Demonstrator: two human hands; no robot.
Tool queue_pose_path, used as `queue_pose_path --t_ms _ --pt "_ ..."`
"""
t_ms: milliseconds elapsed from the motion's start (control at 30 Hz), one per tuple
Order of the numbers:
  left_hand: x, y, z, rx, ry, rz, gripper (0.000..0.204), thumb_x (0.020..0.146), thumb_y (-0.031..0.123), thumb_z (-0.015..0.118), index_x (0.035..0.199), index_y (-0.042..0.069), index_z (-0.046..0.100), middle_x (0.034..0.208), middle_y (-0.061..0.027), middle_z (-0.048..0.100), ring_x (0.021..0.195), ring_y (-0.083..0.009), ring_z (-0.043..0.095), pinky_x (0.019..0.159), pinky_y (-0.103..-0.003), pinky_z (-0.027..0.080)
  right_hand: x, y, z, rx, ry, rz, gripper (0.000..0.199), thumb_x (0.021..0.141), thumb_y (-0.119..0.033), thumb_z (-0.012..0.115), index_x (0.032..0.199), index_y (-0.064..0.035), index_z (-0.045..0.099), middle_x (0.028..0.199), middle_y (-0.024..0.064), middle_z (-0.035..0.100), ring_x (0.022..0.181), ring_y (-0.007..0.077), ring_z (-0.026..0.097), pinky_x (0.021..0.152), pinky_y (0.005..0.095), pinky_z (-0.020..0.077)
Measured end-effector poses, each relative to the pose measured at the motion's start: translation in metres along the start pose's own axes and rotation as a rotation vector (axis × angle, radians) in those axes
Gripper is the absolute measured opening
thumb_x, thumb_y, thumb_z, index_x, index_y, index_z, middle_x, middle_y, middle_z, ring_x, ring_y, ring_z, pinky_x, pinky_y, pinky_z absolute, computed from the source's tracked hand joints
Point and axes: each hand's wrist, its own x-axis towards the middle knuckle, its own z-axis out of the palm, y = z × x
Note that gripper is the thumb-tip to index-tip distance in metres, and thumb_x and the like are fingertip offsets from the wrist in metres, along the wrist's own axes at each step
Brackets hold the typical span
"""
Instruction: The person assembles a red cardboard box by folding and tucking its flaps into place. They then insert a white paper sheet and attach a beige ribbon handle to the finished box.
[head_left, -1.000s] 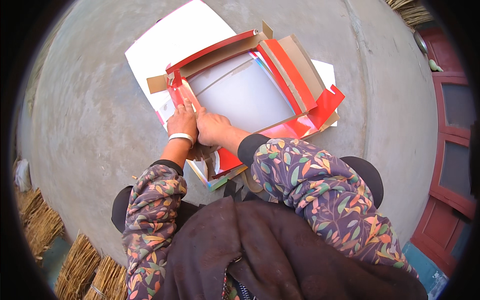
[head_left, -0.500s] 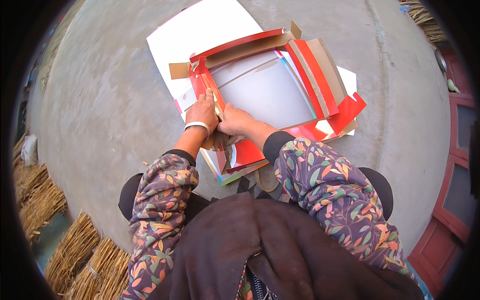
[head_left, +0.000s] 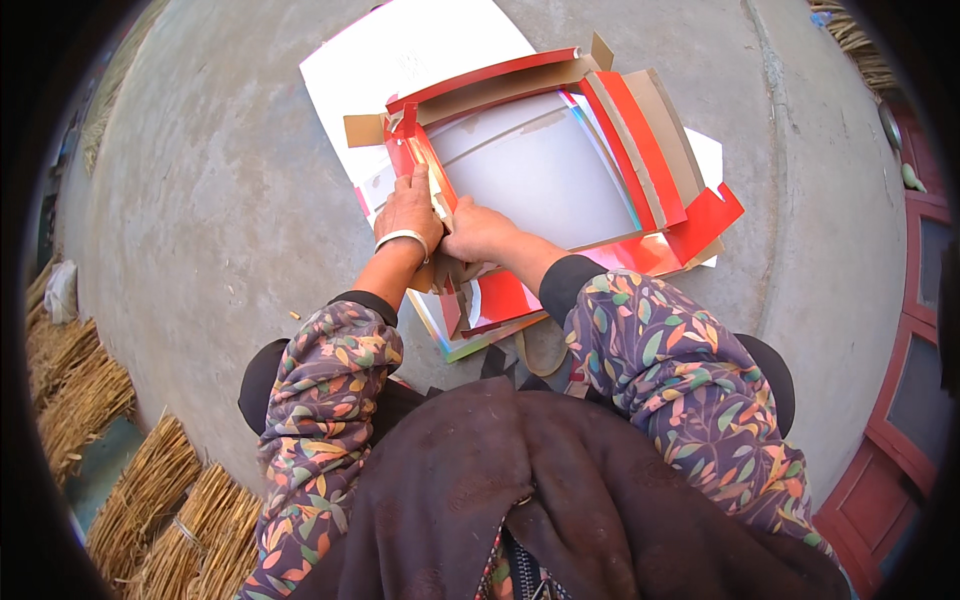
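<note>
An opened-out cardboard box (head_left: 632, 140), glossy red outside and brown inside, lies in front of me with its walls and flaps bent outward. Its middle shows a pale grey-white panel (head_left: 540, 180). My left hand (head_left: 408, 215), with a white bracelet at the wrist, grips the left wall, index finger stretched along it. Close beside it, my right hand (head_left: 482, 232) is closed in a fist on the same wall near the lower left corner. The cardboard between the hands is partly hidden by my fingers.
Large white sheets (head_left: 420, 55) lie under and beyond the box on the grey concrete floor (head_left: 220, 180). Bundles of dry straw (head_left: 145, 490) lie at the lower left, near a white plastic bag (head_left: 62, 292). A red door (head_left: 900, 380) stands at the right.
Both hands keep their places on the box's left wall, with only a slight shift. The whole scene sits a little farther right and higher in view.
</note>
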Motion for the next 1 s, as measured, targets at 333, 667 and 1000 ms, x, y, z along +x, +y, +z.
queue_pose_path --t_ms 333,667,1000 --pt "0.006 0.009 -0.031 0.143 -0.096 -0.066 0.080 0.080 0.014 0.063 0.155 0.020 0.036 0.144 -0.0094 0.055 0.130 -0.0305 0.055 0.104 -0.052 0.042 -0.018 -0.026 -0.001 -0.073 0.042 0.078 0.058 0.082 -0.026 0.069 0.126 0.0054 0.049 0.118 0.0222 0.068 0.114 0.0338 0.066 0.095 0.0416 0.0525" --pt "0.008 0.005 -0.038 0.155 -0.049 -0.144 0.070 0.079 0.015 0.063 0.146 0.016 0.045 0.124 -0.0130 0.068 0.121 -0.0321 0.063 0.100 -0.050 0.041 -0.028 -0.033 0.000 -0.151 0.023 0.058 0.062 0.083 -0.028 0.071 0.129 0.0059 0.047 0.124 0.0213 0.065 0.116 0.0330 0.065 0.095 0.0421 0.0525" --pt "0.019 -0.015 -0.023 0.232 -0.107 -0.125 0.031 0.082 0.021 0.060 0.107 0.010 0.073 0.112 -0.0164 0.072 0.107 -0.0333 0.068 0.092 -0.047 0.045 -0.014 -0.019 0.014 -0.164 0.066 -0.043 0.053 0.083 -0.021 0.061 0.123 0.0096 0.045 0.109 0.0293 0.068 0.106 0.0392 0.068 0.091 0.0447 0.0535"
